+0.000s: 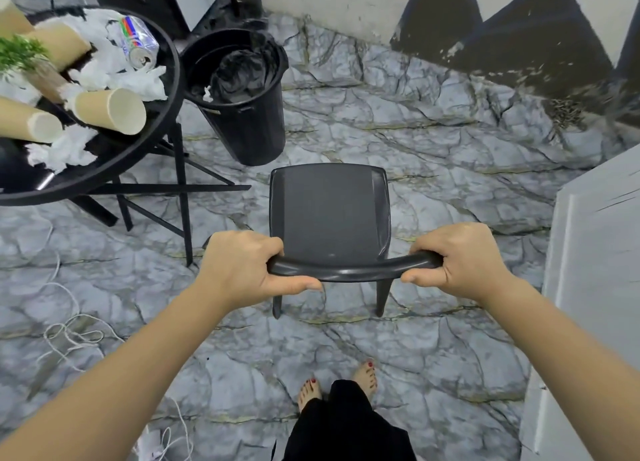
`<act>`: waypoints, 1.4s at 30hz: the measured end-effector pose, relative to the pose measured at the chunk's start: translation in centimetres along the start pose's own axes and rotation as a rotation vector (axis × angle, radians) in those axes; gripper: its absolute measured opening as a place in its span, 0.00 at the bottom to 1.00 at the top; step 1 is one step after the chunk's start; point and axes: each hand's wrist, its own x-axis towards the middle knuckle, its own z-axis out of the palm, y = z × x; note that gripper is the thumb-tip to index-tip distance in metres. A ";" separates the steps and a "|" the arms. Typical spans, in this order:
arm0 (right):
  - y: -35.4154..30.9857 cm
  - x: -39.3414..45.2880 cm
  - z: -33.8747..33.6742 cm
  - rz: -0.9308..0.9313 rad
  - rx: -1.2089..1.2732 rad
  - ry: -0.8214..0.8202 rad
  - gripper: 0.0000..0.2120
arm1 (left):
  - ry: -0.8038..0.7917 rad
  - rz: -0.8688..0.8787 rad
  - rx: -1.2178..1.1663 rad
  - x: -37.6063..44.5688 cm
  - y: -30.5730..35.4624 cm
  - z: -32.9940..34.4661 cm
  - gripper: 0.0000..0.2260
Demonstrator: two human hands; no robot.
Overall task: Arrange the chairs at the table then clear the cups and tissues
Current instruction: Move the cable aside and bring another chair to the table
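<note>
A black plastic chair stands on the marbled floor in front of me, its seat facing away. My left hand grips the left end of its backrest rail and my right hand grips the right end. To the upper left is a round black table. On it lie several tan paper cups on their sides, crumpled white tissues and a crushed drink can. The chair stands about a chair's width to the right of the table.
A black bin lined with a black bag stands between the table and the chair. A small green plant sits on the table. White string lies on the floor at left. A grey panel stands at right.
</note>
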 end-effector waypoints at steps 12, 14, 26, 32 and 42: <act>3.0 8.2 -2.9 0.012 0.012 -0.078 0.45 | 0.049 -0.041 0.017 7.1 -2.5 -3.1 0.40; 3.9 10.7 -3.4 -0.011 0.026 -0.088 0.43 | 0.063 -0.089 0.005 8.2 -3.0 -3.4 0.40; 5.0 24.5 -5.0 -0.318 0.093 -0.197 0.39 | 0.184 -0.377 -0.032 10.7 -4.7 -6.5 0.38; 3.7 30.9 -4.2 -0.391 0.119 -0.305 0.47 | 0.194 -0.532 0.007 10.4 -6.4 -8.5 0.39; -3.0 37.9 -2.0 -0.400 0.241 -0.491 0.38 | 0.142 -0.742 -0.069 8.9 -10.5 -13.5 0.36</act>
